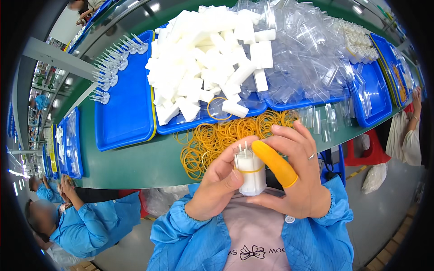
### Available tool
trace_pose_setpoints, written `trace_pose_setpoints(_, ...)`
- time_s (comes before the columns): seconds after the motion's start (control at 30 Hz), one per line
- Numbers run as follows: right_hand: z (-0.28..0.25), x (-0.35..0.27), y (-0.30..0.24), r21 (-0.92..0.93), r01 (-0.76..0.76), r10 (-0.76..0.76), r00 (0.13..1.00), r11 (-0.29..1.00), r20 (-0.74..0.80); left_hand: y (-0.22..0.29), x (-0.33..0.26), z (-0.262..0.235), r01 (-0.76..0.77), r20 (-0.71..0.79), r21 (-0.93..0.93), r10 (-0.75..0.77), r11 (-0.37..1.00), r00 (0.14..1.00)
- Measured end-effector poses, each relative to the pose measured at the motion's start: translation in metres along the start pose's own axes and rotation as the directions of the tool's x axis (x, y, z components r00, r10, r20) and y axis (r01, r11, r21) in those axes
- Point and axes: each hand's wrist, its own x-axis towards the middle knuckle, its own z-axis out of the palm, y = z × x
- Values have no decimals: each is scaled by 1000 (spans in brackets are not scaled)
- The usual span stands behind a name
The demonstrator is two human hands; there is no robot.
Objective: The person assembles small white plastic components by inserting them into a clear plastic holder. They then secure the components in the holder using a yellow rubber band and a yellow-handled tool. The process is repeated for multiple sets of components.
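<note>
A small clear plastic case with a white foam block inside stands upright between my hands, close to my chest. A yellow rubber band runs around its middle, and thin white prongs stick out of its top. My left hand grips it from the left, thumb against the near side. From the right, my right hand holds it, thumb at the bottom. The forefinger wears a yellow finger cot and touches the top. Just beyond my hands lies a pile of yellow rubber bands on the green table.
White foam blocks and clear plastic sleeves heap up in blue trays ahead. Left is a blue tray, with white pronged pieces along its edge. Another blue tray stands right. Co-workers sit at both sides.
</note>
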Motion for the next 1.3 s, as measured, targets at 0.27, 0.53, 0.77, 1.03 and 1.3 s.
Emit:
trace_pose_setpoints(0.27, 2, -7, 6, -42, 23, -22, 1000, 999, 4, 1, 3, 4, 108, 13, -29, -108, 994, 994)
trace_pose_setpoints(0.53, -4, -4, 5, 29, -47, 47, 999, 998, 4, -2, -1, 0, 54, 58, 39, -56, 998, 997)
trace_pose_setpoints(0.77, 3, -13, 10, -139, 71, -74, 997, 988, -17, -6, 2, 6, -26, 15, 93, 25, 995, 1000)
trace_pose_setpoints(1.03, 1, -9, 10, 18, 14, -13, 999, 1000, -30, -5, 3, 6, -18, 37, 45, 17, 999, 999)
trace_pose_setpoints(1.3, 10, -15, 15, -207, 133, -149, 987, 969, -62, -3, 4, 9, 7, 20, 76, -9, 997, 1000)
